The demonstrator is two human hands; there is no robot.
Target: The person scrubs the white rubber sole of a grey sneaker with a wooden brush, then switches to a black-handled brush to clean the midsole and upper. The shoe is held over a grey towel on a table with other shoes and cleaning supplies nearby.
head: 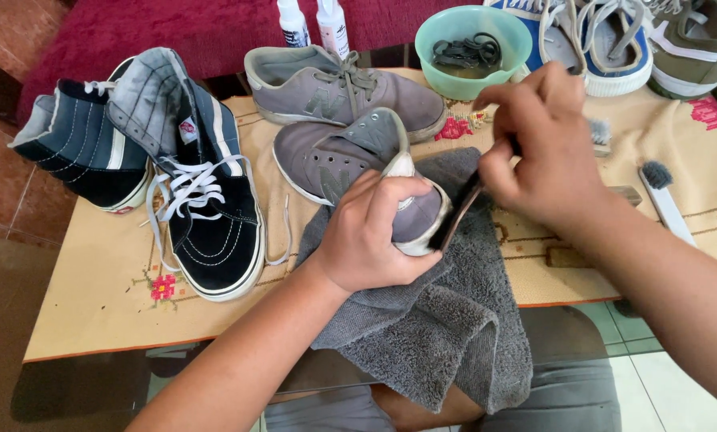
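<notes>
The fingers (390, 210) of the left hand (372, 240) curl tight over the toe of a grey sneaker (350, 160), pinning it down on a grey towel (446, 320) that drapes off the table edge toward the person's lap. Just right of those fingers, the right hand (546, 148) is closed around a dark brush (458, 214), whose lower end touches the sneaker's white sole rim; the hand hides most of the handle, so its shape is hard to make out.

Left of the left fingers lies a navy high-top shoe (210, 216) with loose white laces and a small red patch at the heel, and beyond it its partner (82, 148), upright. Right of the right hand, a white-handled brush (664, 200) lies on the tan embroidered cloth (94, 296), with another brush (600, 134) mostly hidden behind the knuckles.

Behind the held sneaker sits a second grey sneaker (334, 88). Farther back, a mint-green bowl (474, 48) holds dark laces in liquid. Two white bottles (314, 24) with labels stand at the top, cut off by the frame, as are a blue sneaker (606, 48) and an olive sneaker (698, 56) at upper right.
</notes>
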